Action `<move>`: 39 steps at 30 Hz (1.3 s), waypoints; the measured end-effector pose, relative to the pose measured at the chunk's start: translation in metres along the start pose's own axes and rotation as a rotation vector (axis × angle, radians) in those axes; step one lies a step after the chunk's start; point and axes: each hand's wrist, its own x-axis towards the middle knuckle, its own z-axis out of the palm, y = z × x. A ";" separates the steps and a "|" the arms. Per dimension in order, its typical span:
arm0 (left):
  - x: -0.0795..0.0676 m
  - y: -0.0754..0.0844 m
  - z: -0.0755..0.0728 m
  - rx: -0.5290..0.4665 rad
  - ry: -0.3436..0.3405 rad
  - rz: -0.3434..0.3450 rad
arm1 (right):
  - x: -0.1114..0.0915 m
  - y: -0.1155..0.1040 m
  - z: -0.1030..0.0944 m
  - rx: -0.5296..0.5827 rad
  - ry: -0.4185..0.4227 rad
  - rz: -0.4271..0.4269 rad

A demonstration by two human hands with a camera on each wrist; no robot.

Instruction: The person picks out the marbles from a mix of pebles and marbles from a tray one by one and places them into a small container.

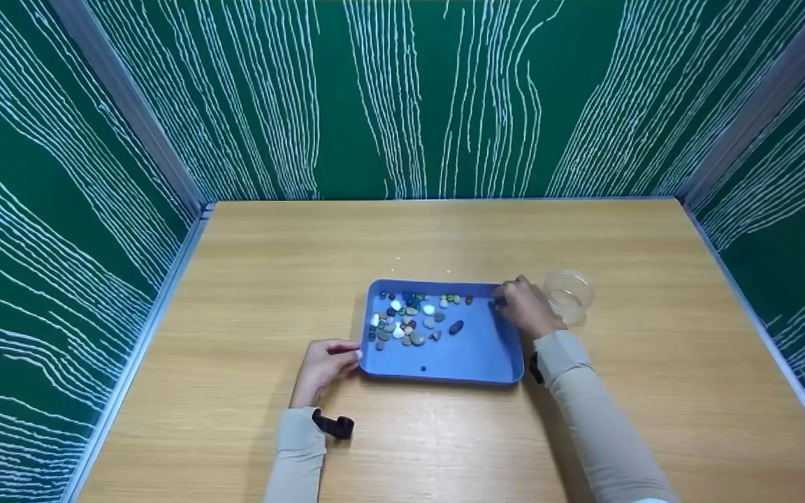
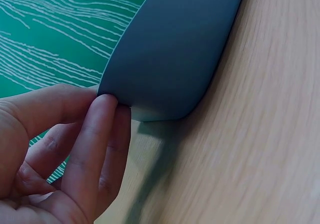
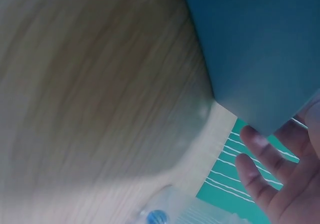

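A shallow blue tray (image 1: 472, 356) lies on the table, with several small stones and glass beads (image 1: 399, 325) gathered mostly in its left half. My left hand (image 1: 325, 367) pinches the tray's left rim between thumb and fingers, as the left wrist view confirms. At the far right corner, my right hand (image 1: 525, 307) reaches over the rim, fingers bent down into the tray. Something dark (image 1: 499, 302) shows at those fingertips; whether they grip it is hidden. In the right wrist view, two fingers (image 3: 265, 154) stay outside the tray's wall (image 3: 260, 59).
A clear plastic cup (image 1: 569, 293) stands right of the tray, beside my right hand; a blue round spot (image 3: 157, 216) shows through it in the right wrist view. Tiny white bits (image 1: 448, 271) lie behind the tray. Green patterned panels (image 1: 472, 105) enclose the wooden table (image 1: 430, 447).
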 end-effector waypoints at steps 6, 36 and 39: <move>0.001 -0.002 0.000 0.000 0.002 0.007 | -0.003 0.002 0.003 0.001 -0.008 -0.031; 0.001 -0.001 0.000 -0.015 -0.005 -0.004 | -0.008 0.004 -0.006 0.104 0.044 0.009; 0.001 -0.002 0.000 -0.034 -0.021 0.009 | -0.009 0.005 -0.009 0.141 0.059 0.003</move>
